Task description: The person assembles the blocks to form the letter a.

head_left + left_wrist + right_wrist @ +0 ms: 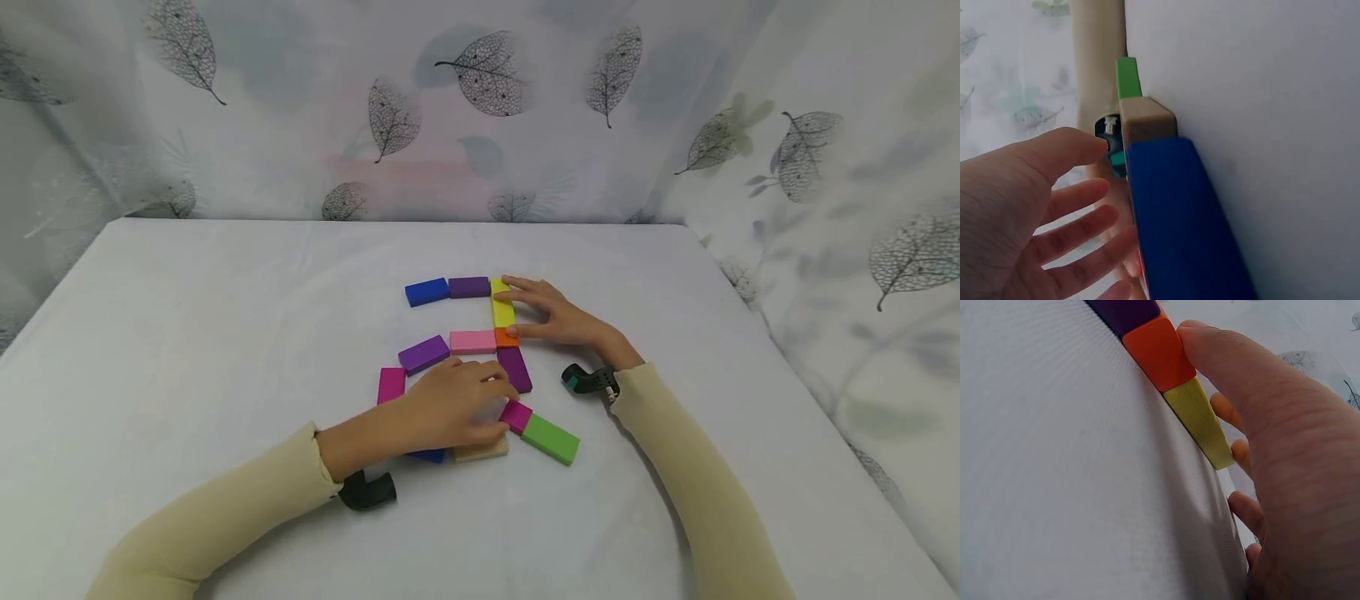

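Observation:
Colored wooden blocks lie flat on a white cloth in a curving line. My left hand (450, 404) is over the lower part, its fingertips close to a small magenta block (516, 415). In the left wrist view its thumb and fingers stand apart beside a blue block (1179, 212), with nothing between them. My right hand (562, 321) touches the upper right part. Its fingertips rest on a yellow block (503, 315), and the thumb is against an orange block (1163, 355). Below that lies a dark purple block (513, 371). The left hand hides some of the lower blocks.
Blue (427, 292) and purple (469, 287) blocks form the top row. Pink (472, 342), purple (424, 354) and magenta (391, 383) blocks curve leftward. A green block (551, 439) angles off right; a plain wood block (482, 452) lies at the bottom. Leaf-patterned cloth hangs behind.

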`<action>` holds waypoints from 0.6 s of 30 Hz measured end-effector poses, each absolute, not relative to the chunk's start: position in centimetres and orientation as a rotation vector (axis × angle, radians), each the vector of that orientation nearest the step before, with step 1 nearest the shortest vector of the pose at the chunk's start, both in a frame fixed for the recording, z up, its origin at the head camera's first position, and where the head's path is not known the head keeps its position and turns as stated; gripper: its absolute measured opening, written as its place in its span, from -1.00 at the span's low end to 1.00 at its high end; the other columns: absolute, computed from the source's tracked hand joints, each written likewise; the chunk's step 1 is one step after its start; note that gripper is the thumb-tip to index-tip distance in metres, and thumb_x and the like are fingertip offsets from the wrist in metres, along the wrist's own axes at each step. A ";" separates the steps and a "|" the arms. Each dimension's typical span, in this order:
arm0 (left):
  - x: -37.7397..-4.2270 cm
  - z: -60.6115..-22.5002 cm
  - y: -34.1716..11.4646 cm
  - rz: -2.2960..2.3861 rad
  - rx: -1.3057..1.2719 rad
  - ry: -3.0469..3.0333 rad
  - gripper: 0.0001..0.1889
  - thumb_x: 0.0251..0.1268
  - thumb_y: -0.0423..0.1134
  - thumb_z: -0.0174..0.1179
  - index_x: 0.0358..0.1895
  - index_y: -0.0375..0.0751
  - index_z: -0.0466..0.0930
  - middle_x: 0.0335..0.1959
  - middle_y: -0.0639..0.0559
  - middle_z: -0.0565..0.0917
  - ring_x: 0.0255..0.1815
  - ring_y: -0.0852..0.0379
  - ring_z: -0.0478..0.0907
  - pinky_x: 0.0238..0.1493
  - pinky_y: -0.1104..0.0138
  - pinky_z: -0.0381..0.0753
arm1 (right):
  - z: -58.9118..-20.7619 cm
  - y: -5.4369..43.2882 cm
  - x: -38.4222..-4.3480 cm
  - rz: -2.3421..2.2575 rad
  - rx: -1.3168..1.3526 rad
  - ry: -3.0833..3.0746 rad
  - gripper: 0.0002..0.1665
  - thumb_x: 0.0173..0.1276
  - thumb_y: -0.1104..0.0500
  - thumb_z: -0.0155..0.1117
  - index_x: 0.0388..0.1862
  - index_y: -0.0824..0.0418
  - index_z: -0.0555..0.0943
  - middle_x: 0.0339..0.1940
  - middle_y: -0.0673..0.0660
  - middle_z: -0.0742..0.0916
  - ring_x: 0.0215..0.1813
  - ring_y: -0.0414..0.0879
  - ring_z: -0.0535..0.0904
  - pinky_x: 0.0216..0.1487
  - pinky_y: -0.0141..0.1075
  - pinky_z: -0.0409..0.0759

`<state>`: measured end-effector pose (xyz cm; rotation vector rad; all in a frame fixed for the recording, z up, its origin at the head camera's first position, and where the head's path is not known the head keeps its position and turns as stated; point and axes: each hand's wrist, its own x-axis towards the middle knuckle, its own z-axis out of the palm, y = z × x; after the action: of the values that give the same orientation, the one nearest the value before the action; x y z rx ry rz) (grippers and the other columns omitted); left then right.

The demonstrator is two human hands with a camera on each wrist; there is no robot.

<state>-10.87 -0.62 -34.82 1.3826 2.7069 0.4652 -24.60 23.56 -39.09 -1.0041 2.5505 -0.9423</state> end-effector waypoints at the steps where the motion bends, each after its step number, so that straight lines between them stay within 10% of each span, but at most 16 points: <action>1: -10.9 -34.8 -0.9 0.473 1.366 2.710 -0.65 0.31 0.01 0.21 0.10 0.03 0.62 0.06 0.06 0.61 0.12 0.11 0.55 0.18 0.06 0.48 | -39.1 23.6 -24.7 -0.941 -1.003 2.549 -0.29 0.30 0.07 0.34 0.43 0.04 0.40 0.59 0.08 0.16 0.59 0.08 -0.09 0.48 0.22 -0.23; 18: -11.0 -35.0 -4.6 0.533 1.270 2.845 -0.72 0.30 -0.06 0.25 0.01 -0.04 0.67 -0.06 0.07 0.66 0.04 0.11 0.58 0.09 0.08 0.52 | -38.9 25.4 -24.7 -0.936 -0.988 2.557 -0.29 0.30 0.10 0.34 0.42 0.10 0.40 0.59 0.14 0.16 0.57 0.14 -0.06 0.45 0.27 -0.13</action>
<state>-11.02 -4.61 -35.01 1.2699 2.8454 0.5334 -24.73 25.41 -38.95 -0.9880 2.5573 -0.9361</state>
